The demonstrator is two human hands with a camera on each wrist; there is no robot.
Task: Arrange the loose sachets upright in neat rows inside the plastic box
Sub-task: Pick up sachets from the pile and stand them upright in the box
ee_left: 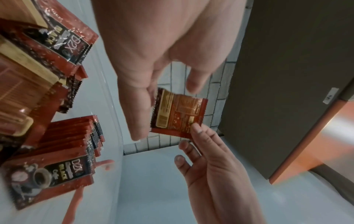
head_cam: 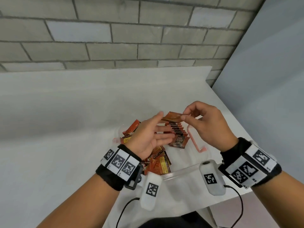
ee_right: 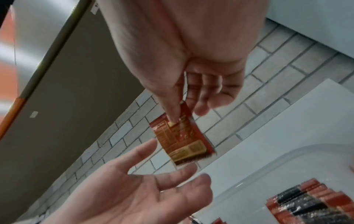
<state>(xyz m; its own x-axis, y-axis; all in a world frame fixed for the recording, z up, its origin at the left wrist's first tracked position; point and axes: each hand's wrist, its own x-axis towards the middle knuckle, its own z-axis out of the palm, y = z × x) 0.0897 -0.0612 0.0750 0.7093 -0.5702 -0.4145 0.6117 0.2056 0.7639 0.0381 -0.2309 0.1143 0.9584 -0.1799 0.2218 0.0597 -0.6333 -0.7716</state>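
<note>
Fingers of the left hand point(head_cam: 150, 137) lie spread and relaxed, palm up, over the clear plastic box point(head_cam: 185, 171) on the white table point(head_cam: 65, 112), with its upright row of sachets point(head_cam: 178, 134) and loose pile point(head_cam: 158, 163), while the right hand point(head_cam: 209, 124) pinches one red sachet point(head_cam: 172, 116) by its edge above the row.

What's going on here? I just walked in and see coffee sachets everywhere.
A person is sorting red coffee sachets into a clear plastic box on a white table. The right hand pinches one sachet above the box, while the left hand is open beside it. One upright row of sachets already stands in the box; a loose pile lies on its left side, not yet arranged.
</note>
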